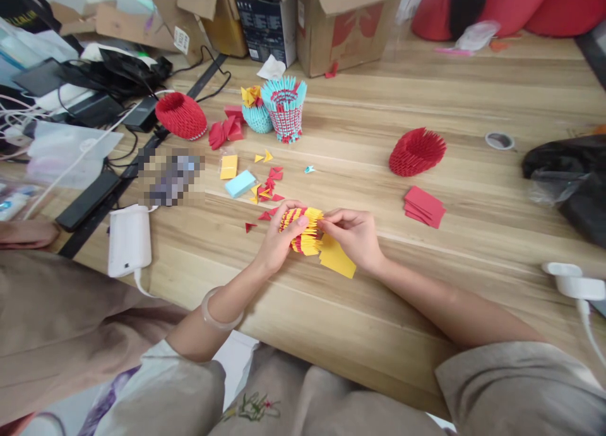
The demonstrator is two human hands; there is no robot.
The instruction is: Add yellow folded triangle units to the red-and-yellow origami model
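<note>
My left hand (279,237) is wrapped round a yellow and red folded-paper model (307,243), its thumb across the front. At the model's right edge, my right hand (355,234) pinches with its fingertips; whether a loose piece sits between them is too small to make out. Yellow paper slips (338,257) lie on the table under the right hand. Red folded paper pieces (269,183) are scattered just beyond the left hand, with a few yellow ones among them.
Finished paper pots stand farther back: a blue and red one (287,111), a red one (182,115) and another red one (416,152). Red slips (425,207) lie at right. A white power bank (129,240) with a cable is at left; cardboard boxes (348,32) line the back.
</note>
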